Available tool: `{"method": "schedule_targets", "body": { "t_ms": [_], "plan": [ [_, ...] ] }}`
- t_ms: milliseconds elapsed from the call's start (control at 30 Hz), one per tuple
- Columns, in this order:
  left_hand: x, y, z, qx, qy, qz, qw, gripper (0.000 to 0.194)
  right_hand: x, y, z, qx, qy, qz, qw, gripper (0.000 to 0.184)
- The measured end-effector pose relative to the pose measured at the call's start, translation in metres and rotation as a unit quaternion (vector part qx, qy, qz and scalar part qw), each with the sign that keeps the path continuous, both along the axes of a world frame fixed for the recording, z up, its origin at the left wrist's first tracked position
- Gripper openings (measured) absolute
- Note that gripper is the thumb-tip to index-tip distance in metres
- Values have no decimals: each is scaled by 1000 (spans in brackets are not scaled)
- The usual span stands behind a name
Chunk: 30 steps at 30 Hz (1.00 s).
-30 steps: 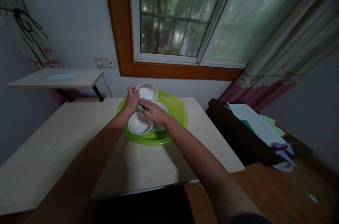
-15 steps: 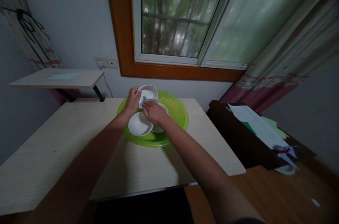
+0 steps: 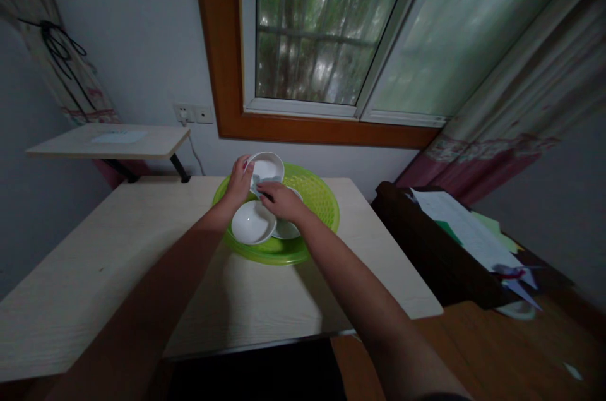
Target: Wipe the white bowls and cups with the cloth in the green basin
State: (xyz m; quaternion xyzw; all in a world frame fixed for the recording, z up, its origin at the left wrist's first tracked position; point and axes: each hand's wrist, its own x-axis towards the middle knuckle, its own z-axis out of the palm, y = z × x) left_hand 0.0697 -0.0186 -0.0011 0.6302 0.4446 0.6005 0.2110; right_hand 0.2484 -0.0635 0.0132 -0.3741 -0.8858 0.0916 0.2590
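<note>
The left hand (image 3: 240, 180) grips the left rim of a tilted, round white bowl (image 3: 268, 165), thumb at its near side. The bowl is positioned over the rear of a round, lime-green perforated plastic basket (image 3: 322, 211). The right hand (image 3: 281, 201) pinches a thin grey cloth (image 3: 257, 184) against the bowl's near edge. A second glossy white bowl (image 3: 254, 224) sits in the basket, in front, opening upward.

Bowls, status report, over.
Left hand holds tilted bowl. Right hand holds grey cloth at its near side. Other bowls in green basket. Nothing visibly blocking.
</note>
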Motion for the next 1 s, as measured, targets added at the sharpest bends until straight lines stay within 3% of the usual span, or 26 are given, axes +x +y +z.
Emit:
{"method": "schedule_targets", "body": {
  "t_ms": [167,400,633,800,1000],
  "plan": [
    [-2,5,-1,-26,-11,10,1000,40,6,6,-1,57,-62,-36,996,34],
    [-3,1,6,-49,-42,27,998,49,10,11,-5,65,-51,-21,996,37],
    [-3,4,0,-88,-84,-14,992,46,2,7,-2,29,-25,-10,999,42],
    [-4,8,-3,-163,-157,-70,972,43,6,6,0,55,-75,-54,994,36],
    [-9,3,0,-185,-177,-67,964,36,15,-1,11,90,-124,-89,984,24]
  ]
}}
